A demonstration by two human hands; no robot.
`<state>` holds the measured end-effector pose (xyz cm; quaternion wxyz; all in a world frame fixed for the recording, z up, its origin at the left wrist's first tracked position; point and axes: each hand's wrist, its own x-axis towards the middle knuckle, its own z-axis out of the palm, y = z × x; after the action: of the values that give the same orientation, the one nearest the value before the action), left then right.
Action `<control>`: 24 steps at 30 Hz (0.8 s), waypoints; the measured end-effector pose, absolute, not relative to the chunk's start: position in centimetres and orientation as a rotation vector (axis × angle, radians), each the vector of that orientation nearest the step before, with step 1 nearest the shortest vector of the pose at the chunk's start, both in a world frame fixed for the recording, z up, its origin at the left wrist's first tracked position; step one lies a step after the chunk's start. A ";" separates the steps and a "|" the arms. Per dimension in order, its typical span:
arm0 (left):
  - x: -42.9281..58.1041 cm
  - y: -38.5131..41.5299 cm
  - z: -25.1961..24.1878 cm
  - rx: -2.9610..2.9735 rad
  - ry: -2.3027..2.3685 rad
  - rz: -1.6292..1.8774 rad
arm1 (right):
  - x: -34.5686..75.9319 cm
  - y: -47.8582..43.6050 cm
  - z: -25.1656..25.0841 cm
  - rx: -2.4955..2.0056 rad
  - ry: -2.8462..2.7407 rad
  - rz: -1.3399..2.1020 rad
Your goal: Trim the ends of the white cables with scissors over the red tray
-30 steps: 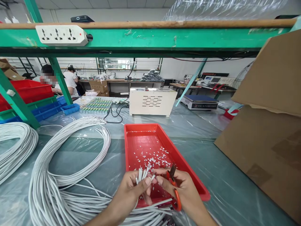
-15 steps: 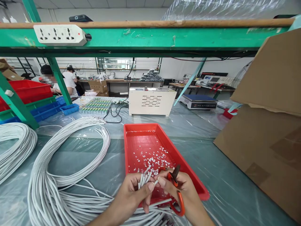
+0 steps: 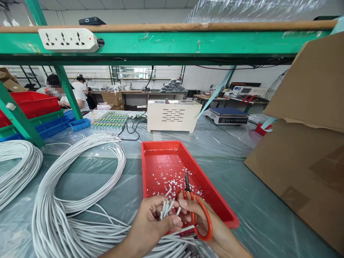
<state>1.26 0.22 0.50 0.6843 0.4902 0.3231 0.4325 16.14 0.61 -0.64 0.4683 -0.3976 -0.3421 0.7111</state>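
Note:
My left hand (image 3: 153,222) is closed round several white cable (image 3: 167,208) ends, which stick up between thumb and fingers. Close beside it, my right hand (image 3: 200,215) is closed on orange-handled scissors (image 3: 204,224), with fingers through the loops and the dark blades pointing away from me. Its fingertips are right by the cable ends; whether they touch one I cannot tell. Both hands are over the near end of a red tray (image 3: 158,159) strewn with small white scraps (image 3: 172,182). Below and left of them lies a large coil of white cables (image 3: 48,211), loose ends reaching under my hands.
Another cable coil (image 3: 18,165) lies at far left, near blue bins (image 3: 80,124). Behind the tray stand a beige machine (image 3: 172,118) and a scale (image 3: 227,116). A cardboard box (image 3: 303,172) blocks the right side. A green shelf beam (image 3: 172,43) crosses above. Two people are in the background.
The scissors have swung in my right hand, so the blades now point forward over the tray. My right fingers have shifted in the loops, and my left hand has turned slightly.

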 end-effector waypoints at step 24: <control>0.2 0.7 0.3 1.164 0.871 0.944 | 17.6 0.6 0.0 -1.381 -1.736 0.582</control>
<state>0.22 0.67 0.26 0.6473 0.5120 0.3830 0.4150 17.61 0.58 -0.04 0.4116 -0.5489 -0.6897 0.2314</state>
